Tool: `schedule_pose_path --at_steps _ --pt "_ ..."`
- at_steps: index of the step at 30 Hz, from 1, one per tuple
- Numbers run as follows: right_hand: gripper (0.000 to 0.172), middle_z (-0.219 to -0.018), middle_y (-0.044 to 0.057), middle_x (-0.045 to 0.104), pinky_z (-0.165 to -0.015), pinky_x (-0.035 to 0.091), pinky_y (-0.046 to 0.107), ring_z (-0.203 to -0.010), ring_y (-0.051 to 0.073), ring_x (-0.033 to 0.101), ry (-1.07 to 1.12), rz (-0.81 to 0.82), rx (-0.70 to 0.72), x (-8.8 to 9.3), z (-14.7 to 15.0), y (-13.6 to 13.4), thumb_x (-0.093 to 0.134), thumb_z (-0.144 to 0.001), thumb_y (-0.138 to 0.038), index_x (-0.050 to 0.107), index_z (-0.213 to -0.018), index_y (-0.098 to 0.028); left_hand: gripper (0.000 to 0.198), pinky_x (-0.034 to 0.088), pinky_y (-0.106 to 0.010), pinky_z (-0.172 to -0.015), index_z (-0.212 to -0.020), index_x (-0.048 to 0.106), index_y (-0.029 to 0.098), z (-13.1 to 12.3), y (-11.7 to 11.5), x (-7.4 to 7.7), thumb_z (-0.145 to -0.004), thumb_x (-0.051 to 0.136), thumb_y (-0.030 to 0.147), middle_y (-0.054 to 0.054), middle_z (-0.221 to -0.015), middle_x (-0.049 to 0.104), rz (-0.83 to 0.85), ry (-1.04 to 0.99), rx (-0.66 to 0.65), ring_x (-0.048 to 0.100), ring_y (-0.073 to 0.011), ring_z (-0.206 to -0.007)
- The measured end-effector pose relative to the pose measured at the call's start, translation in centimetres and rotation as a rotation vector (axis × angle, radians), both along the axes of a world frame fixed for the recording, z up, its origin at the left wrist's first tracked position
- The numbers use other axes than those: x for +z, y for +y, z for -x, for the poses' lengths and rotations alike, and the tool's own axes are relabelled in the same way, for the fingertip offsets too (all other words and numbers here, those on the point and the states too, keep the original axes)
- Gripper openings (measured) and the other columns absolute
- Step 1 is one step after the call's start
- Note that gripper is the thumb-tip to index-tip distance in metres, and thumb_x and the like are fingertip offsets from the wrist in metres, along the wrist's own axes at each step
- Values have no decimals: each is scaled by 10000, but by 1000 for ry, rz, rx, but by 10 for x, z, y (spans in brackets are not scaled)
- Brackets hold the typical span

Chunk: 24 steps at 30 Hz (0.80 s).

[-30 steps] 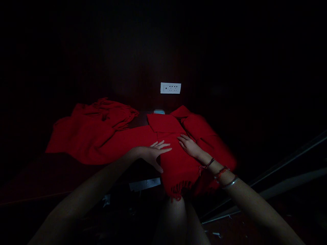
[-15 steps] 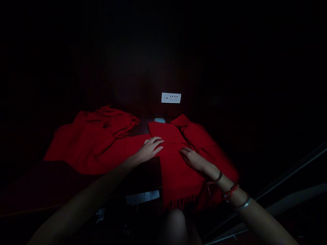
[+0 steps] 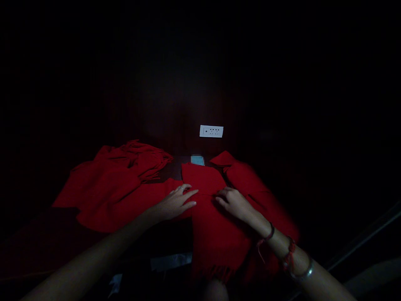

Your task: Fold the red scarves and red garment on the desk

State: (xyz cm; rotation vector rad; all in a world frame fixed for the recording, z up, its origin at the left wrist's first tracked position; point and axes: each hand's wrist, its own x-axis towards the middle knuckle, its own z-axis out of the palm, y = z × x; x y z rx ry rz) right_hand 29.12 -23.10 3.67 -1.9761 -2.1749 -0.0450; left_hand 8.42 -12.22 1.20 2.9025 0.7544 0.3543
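Note:
A red fringed scarf (image 3: 216, 234) lies in a folded strip in front of me, its fringe hanging at the near edge. A fold line crosses it near my hands. My left hand (image 3: 176, 203), with a ring on it, rests on the strip's left edge, fingers spread. On the right, my right hand (image 3: 235, 203) touches the strip near the fold line. Its fingers are bent, with a gap to the thumb, and nothing shows gripped in them. More red cloth (image 3: 260, 188) lies beside the strip, under my right forearm.
A crumpled heap of red fringed cloth (image 3: 122, 171) spreads over the dark tabletop at left. Behind the scarf lies a small pale blue item (image 3: 197, 160), blurred out. A white power socket (image 3: 211, 131) is on the dark wall. Below the table edge is a pale strip (image 3: 171, 261).
The view has tilted up slightly, so everything sits lower. My left hand has shifted slightly left on the scarf. My right hand's fingers have gone from flat to bent, near the fold line.

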Motion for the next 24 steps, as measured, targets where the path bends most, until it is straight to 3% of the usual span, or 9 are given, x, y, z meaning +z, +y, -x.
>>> schedule_pose_path --at_steps 2,4,8,11,13,15,17,20,24 --pt "404 -1063 115 505 -828 346 293 -971 180 466 10 -84 -114 11 0 25 259 -839 -367 483 -1099 -155 468 252 -347 -932 -1235 318 236 -9 17 6 -832 218 453 -72 -1283 283 -71 -101 124 313 -206 -1140" --pt "477 -1214 129 385 -876 297 368 -1096 222 358 -2 -74 -182 11 1 52 287 -818 -427 353 -1215 -172 498 249 -376 -930 -1243 310 205 -17 36 5 -824 225 462 -92 -1302 259 -67 -90 230 267 -230 -1170" --pt "600 -1358 78 154 -911 155 522 -1214 305 115 -3 251 -118 -14 4 81 215 -777 -566 171 -1296 -268 581 191 -446 -940 -1276 245 206 -21 58 -14 -793 229 529 -86 -1346 192 67 110 295 149 -264 -1218" --pt "615 -1375 57 80 -924 109 529 -1221 318 55 3 323 -96 -29 0 81 133 -770 -594 132 -1301 -284 605 154 -445 -954 -1275 247 201 -18 56 -25 -786 201 554 -84 -1346 196 83 135 290 147 -253 -1220" --pt "646 -1369 73 109 -927 142 508 -1217 316 99 -6 342 -40 -26 -6 83 190 -755 -607 158 -1300 -263 614 152 -442 -956 -1269 262 182 -18 52 -27 -786 196 555 -96 -1349 180 73 118 293 134 -245 -1225" --pt "615 -1316 100 273 -930 226 411 -1180 273 253 -6 321 87 -13 -13 91 291 -761 -559 292 -1266 -208 611 152 -443 -957 -1267 265 161 -20 49 -27 -795 184 540 -105 -1354 152 55 97 299 115 -235 -1230" --pt "478 -1188 98 456 -886 304 282 -1076 204 413 3 200 144 4 -21 108 345 -792 -442 451 -1165 -163 604 153 -442 -958 -1269 256 143 -22 49 -27 -806 168 522 -108 -1357 136 35 77 301 103 -223 -1233" --pt "336 -1049 88 560 -795 354 214 -964 171 501 -4 62 -61 22 -31 142 336 -820 -291 546 -1039 -146 592 158 -444 -958 -1273 243 137 -24 50 -30 -814 166 503 -103 -1355 146 13 68 306 108 -216 -1233" --pt "293 -984 138 568 -728 392 247 -915 200 520 -19 127 -243 20 -41 183 368 -818 -254 569 -963 -97 574 166 -436 -961 -1271 248 146 -24 53 -34 -814 203 490 -95 -1345 187 -8 68 323 138 -209 -1228"
